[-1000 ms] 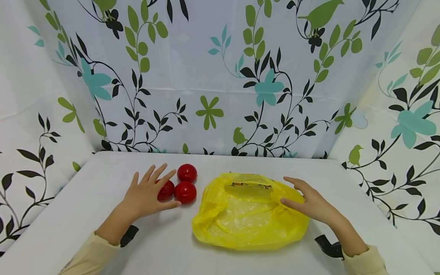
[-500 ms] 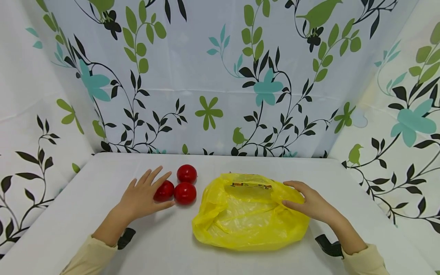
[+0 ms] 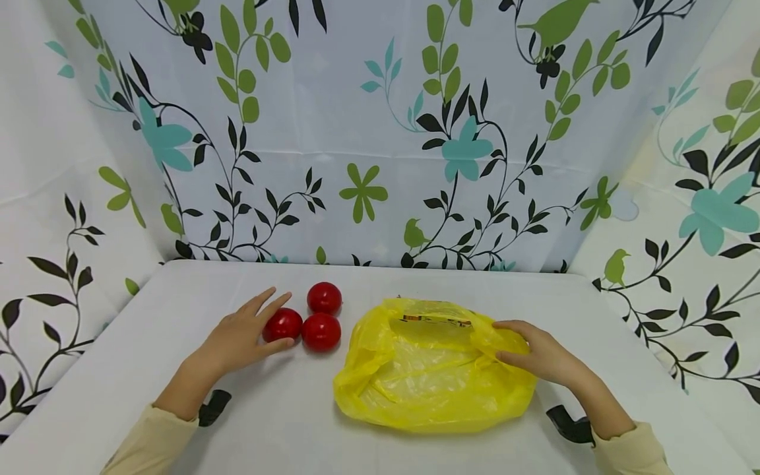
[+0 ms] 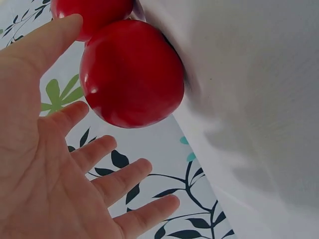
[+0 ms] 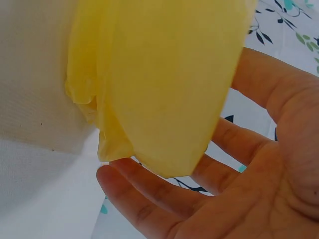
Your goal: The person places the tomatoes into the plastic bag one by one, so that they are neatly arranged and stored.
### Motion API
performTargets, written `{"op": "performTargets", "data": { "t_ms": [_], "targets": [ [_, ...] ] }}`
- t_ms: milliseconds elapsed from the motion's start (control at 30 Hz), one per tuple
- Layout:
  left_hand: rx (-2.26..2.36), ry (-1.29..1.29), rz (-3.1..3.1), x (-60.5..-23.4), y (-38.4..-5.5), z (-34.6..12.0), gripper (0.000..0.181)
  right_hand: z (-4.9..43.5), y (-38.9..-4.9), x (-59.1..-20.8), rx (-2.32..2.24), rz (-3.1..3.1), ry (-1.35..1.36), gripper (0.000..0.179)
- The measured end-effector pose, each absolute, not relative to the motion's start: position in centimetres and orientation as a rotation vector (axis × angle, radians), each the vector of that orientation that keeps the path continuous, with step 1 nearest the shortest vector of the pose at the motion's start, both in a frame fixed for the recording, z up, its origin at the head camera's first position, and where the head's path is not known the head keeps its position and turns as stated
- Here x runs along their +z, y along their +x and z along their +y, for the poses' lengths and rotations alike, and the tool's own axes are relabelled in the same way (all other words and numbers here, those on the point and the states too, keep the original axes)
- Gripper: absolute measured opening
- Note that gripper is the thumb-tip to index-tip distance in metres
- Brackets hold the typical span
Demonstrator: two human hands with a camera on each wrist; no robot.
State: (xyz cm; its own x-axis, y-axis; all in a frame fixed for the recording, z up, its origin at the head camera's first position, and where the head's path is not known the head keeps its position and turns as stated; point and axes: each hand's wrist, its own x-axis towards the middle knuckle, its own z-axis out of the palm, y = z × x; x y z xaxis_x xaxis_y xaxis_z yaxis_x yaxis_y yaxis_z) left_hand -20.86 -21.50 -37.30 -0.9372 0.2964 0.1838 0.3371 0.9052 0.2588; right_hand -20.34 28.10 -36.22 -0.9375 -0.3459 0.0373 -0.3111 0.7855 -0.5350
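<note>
Three glossy red round fruits, looking like tomatoes, sit clustered on the white table, left of the bag. My left hand [image 3: 234, 344] is at the leftmost red fruit [image 3: 284, 324], fingers spread behind it and thumb in front. In the left wrist view, the fingers stretch out beside the red fruit [image 4: 132, 74] without closing round it. A yellow plastic bag [image 3: 433, 389] lies with its mouth spread open. At its right side is my right hand [image 3: 546, 359], thumb and fingers at the rim, relaxed. The yellow plastic [image 5: 159, 84] covers some fingertips in the right wrist view.
Two more red fruits, a rear one [image 3: 324, 298] and a front one [image 3: 321, 332], stand close beside the first. A patterned curtain [image 3: 380, 132] rises behind the white table [image 3: 285, 429] and along both sides.
My left hand has drawn left and down, from over the fruits to the left side of the leftmost one. The right hand has shifted slightly right and down at the bag's rim.
</note>
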Motion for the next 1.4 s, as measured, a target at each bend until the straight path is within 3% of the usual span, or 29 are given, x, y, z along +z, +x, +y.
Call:
{"op": "performTargets", "data": {
  "t_ms": [767,1400],
  "targets": [
    [-0.964,-0.621,-2.926,-39.0,-22.1,-23.1,0.073,28.7,-20.5,-36.6,-0.831,2.896,-0.571,0.047],
    [-1.021,-0.621,-2.881,-39.3,-22.2,-22.9,0.070,28.8,-20.6,-36.5,-0.833,2.917,-0.571,0.043]
  ]
}}
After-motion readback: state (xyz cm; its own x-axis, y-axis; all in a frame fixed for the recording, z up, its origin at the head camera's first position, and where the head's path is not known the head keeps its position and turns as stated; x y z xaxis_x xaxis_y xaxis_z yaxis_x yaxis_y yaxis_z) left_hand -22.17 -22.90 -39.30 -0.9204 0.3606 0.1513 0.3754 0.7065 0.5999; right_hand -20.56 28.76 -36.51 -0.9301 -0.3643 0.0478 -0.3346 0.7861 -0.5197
